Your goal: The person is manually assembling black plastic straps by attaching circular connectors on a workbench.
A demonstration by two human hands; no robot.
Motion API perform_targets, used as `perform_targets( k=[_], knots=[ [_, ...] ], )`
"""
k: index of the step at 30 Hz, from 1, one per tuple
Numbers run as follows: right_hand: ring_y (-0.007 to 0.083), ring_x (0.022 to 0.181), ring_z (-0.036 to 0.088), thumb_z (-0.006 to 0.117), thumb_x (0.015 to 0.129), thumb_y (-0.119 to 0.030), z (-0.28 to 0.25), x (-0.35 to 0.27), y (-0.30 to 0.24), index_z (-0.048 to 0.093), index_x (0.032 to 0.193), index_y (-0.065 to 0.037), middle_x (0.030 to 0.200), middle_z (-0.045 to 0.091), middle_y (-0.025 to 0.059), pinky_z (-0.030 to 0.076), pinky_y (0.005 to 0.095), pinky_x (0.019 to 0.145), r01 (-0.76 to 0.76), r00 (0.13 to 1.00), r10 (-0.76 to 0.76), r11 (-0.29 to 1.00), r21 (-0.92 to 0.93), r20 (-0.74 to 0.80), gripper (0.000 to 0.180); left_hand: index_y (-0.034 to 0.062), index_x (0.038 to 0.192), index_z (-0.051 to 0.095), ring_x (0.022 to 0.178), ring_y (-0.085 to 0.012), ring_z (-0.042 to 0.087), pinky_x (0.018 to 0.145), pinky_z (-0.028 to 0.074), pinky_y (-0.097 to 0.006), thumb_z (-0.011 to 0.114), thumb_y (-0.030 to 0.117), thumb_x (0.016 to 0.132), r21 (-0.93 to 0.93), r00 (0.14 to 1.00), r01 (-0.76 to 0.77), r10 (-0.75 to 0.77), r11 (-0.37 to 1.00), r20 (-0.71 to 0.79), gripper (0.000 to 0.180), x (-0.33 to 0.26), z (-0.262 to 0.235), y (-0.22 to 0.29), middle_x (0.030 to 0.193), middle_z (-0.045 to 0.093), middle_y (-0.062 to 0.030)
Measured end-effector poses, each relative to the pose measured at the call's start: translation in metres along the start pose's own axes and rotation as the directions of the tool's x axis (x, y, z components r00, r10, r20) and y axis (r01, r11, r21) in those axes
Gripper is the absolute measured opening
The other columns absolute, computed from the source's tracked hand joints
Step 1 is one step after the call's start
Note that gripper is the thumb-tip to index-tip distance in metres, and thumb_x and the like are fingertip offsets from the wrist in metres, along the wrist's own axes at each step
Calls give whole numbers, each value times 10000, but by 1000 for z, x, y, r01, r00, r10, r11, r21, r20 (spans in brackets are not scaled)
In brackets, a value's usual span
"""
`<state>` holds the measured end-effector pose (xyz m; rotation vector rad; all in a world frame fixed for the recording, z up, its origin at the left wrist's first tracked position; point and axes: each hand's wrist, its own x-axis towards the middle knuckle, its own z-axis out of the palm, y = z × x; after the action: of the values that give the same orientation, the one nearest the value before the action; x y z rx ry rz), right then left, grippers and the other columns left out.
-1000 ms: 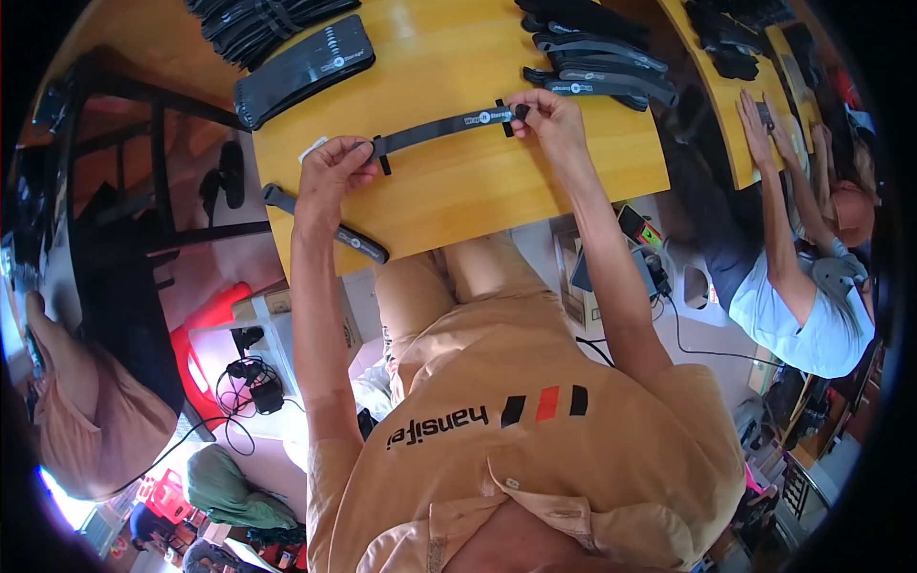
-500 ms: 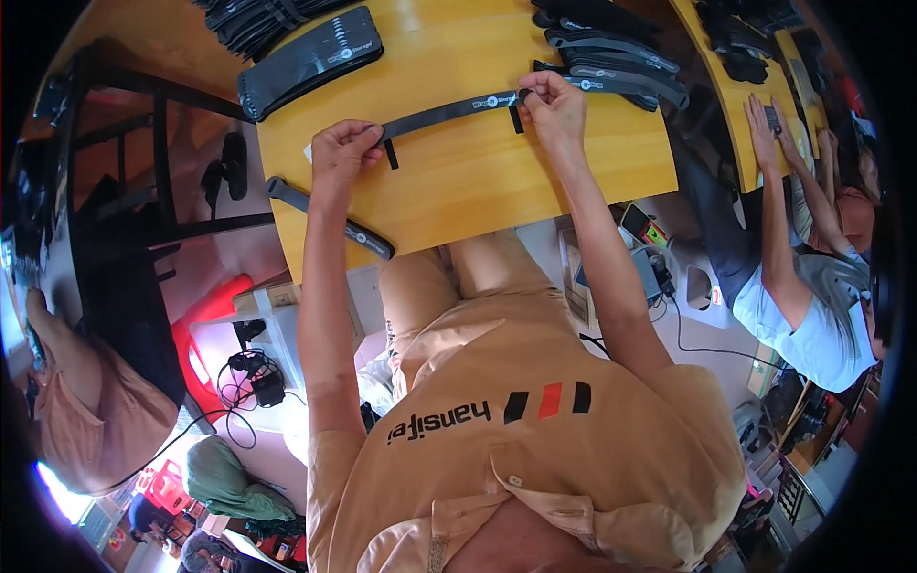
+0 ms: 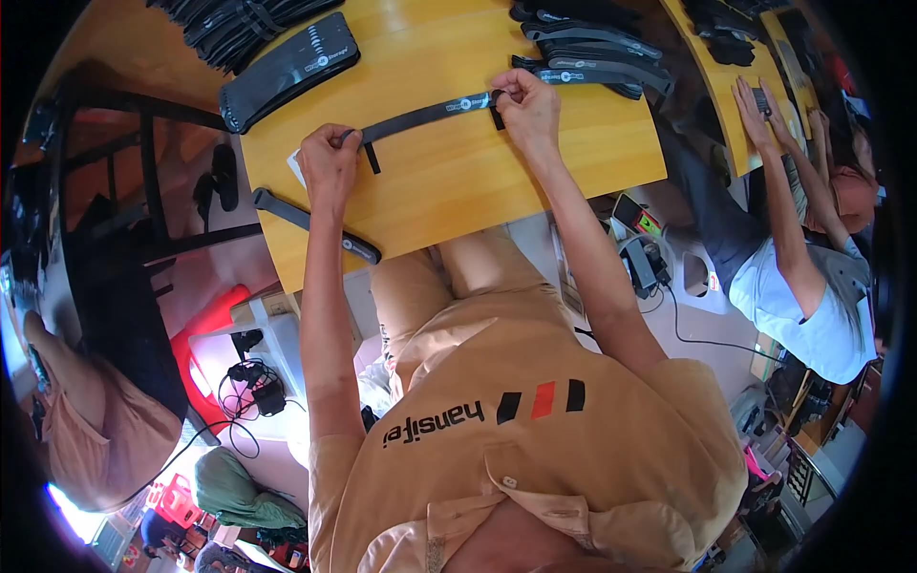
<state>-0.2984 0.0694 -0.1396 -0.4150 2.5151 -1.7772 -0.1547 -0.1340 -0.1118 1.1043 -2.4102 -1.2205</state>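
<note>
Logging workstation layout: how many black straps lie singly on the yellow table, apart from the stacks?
2: one strap stretched between the left hand and right hand, another strap along the table's near-left edge. The stacks may hide more.

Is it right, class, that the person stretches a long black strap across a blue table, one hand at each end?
Not quite: the table is yellow wood, not blue, as the head view shows. The rest holds: the left hand and the right hand each hold an end of the long black strap lying across it.

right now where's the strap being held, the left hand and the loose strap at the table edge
held black strap [image 3: 425, 113], head view, its middle span
left hand [image 3: 330, 162], head view, back of hand
loose black strap [image 3: 310, 224], head view, mid-length
</note>
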Motion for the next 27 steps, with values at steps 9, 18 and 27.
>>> perform_targets(
  k=[9,18,27],
  knots=[
    [121,564,557,572,681,31,2,-1,1,644,780,-4,603,588,58,447,241,557,32,999,-31,999,8,-17,127,-21,774,640,598,-223,599,599,462,-324,647,138,736,-6,998,-40,39,999,-45,164,3,5,-9,638,615,-124],
    [60,557,510,576,710,51,6,-11,1,631,780,0,621,578,19,411,209,517,127,991,-129,991,-41,-47,102,-13,770,635,643,-284,606,634,464,-351,636,133,733,52,993,-75,79,996,-87,150,-2,7,-6,664,617,-154],
    [85,575,516,547,711,87,6,-12,-5,614,779,15,695,546,31,409,209,542,168,984,-173,979,-115,-37,119,-26,756,613,655,-292,608,645,461,-355,636,109,726,90,979,-144,155,985,-129,139,-5,6,3,662,615,-160]
  ],
)
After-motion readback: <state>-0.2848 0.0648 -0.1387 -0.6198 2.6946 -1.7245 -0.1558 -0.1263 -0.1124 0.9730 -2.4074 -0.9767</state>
